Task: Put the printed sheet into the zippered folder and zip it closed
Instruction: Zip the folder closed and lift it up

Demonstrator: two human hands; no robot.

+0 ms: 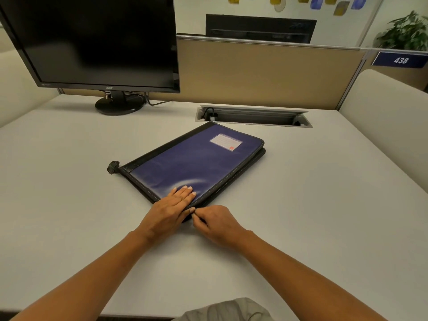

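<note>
A blue zippered folder (pixel 192 163) with black edging and a white label lies flat and diagonal on the pale desk (pixel 69 205), its cover down. My left hand (pixel 170 206) rests flat on the folder's near corner, fingers together. Right beside it, my right hand (pixel 214 220) pinches something small at that corner's edge, apparently the zipper pull, which the fingers hide. A black tab (pixel 113 167) sticks out at the folder's left corner. No printed sheet is visible.
A black monitor (pixel 97 42) on a round stand occupies the back left. A recessed cable tray (pixel 253 117) is set into the desk just behind the folder. Beige partition panels close off the back and both sides.
</note>
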